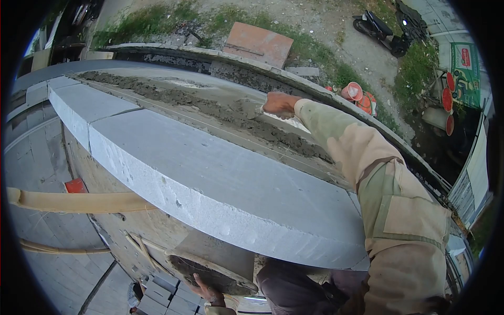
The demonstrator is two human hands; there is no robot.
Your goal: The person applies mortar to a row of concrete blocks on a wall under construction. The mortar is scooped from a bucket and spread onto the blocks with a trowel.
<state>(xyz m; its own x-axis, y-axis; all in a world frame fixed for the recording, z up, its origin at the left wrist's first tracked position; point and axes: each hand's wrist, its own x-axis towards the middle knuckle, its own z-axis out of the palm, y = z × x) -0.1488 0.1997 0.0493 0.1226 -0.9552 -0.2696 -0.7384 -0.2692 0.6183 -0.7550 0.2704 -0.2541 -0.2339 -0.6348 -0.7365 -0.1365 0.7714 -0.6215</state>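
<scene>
My right hand (281,105), at the end of a camouflage sleeve, is closed in a fist over the far side of the wall top. What it grips is mostly hidden; a pale edge shows beside the fingers. Wet grey mortar (226,113) lies in a rough strip beneath and left of it. Nearer to me runs a row of light grey blocks (226,173). At the bottom, my left hand (206,290) rests with its fingers spread against the side of a tub (212,273) holding dark material.
A thin string runs along the wall between mortar and blocks. Below lie a tan strap-like strip (79,202), a red object (76,186) and stacked blocks (157,294). Beyond the wall are a brown board (258,44), a pink bucket (352,91) and a motorcycle (379,31).
</scene>
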